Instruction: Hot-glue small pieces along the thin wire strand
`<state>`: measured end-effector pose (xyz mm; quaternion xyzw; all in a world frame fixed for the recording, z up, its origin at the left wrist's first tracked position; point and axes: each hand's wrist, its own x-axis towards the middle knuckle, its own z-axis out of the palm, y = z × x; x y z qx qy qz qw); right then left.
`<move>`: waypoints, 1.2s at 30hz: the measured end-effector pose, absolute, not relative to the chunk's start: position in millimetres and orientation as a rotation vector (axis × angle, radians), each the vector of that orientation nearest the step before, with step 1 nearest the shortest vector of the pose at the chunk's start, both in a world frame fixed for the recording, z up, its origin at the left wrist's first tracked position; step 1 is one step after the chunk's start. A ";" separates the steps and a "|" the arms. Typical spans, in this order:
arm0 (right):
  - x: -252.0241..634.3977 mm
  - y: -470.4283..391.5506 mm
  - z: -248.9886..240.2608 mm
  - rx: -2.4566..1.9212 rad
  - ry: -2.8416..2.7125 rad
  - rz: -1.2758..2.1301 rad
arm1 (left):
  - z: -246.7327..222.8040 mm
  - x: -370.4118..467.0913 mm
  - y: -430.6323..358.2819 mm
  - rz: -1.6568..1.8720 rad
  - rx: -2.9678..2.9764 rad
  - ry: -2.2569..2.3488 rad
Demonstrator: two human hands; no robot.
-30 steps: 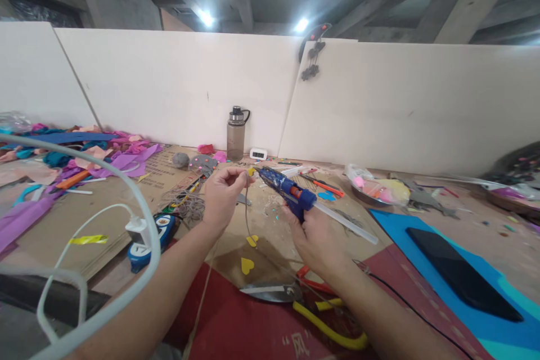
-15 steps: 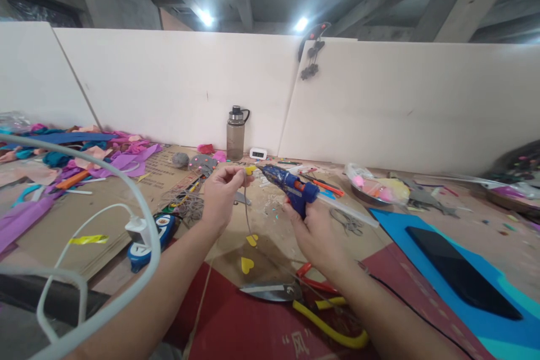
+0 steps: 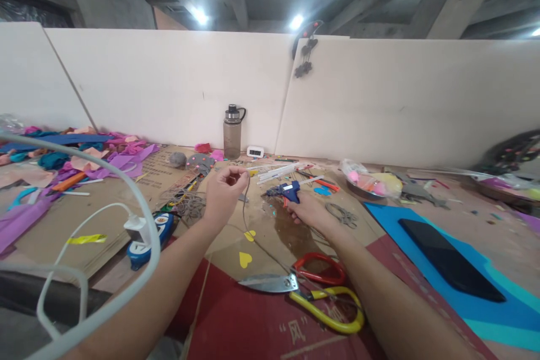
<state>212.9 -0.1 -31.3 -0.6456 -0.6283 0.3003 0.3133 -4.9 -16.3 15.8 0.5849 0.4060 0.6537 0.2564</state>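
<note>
At four o'clock from the left hand [image 3: 225, 190] pinching string [image 3: 243, 211], the right hand [image 3: 311, 211] clasps the glue gun [image 3: 291, 190], nose toward nine.

In the lower middle of the frame lie the scissors [image 3: 270, 283], with the glue gun [image 3: 291, 190] behind them near the centre. Farther back, the water bottle [image 3: 232, 138] stands left of the digital clock [image 3: 255, 152]. At right, the smartphone [image 3: 451, 259] lies on a sheet [image 3: 390, 215].

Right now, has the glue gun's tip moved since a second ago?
Yes. Judged against the bottle, the glue gun has its tip lower in the picture and a bit farther right.
</note>
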 end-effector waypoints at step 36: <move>135.4 -48.7 21.3 -1.036 -1.551 0.489 | 21.4 2.7 -29.9 1.636 1.601 0.969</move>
